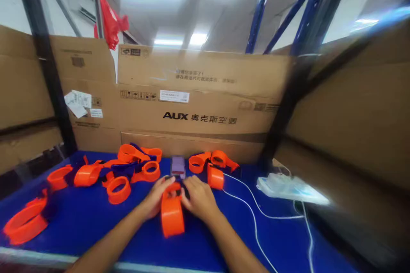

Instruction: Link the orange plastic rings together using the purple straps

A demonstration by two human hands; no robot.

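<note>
An orange tape dispenser (172,215) is between my hands above the blue tabletop (134,226), its round ring toward me. My left hand (157,194) grips its far end from the left, fingers closed around the dark part. From the right, my right hand (199,196) holds the same end with its fingers curled; the fingertips are partly hidden. Just beyond my hands lies a phone-like flat object (178,165). Close to my right hand is another orange dispenser (215,176).
Several orange dispensers with dark blue parts (118,190) lie on the left; a small group (218,158) sits back right. A white cable (253,209) runs across the right side to a white power strip (291,188). Cardboard (198,106) walls the back; a dark post (282,123) stands right.
</note>
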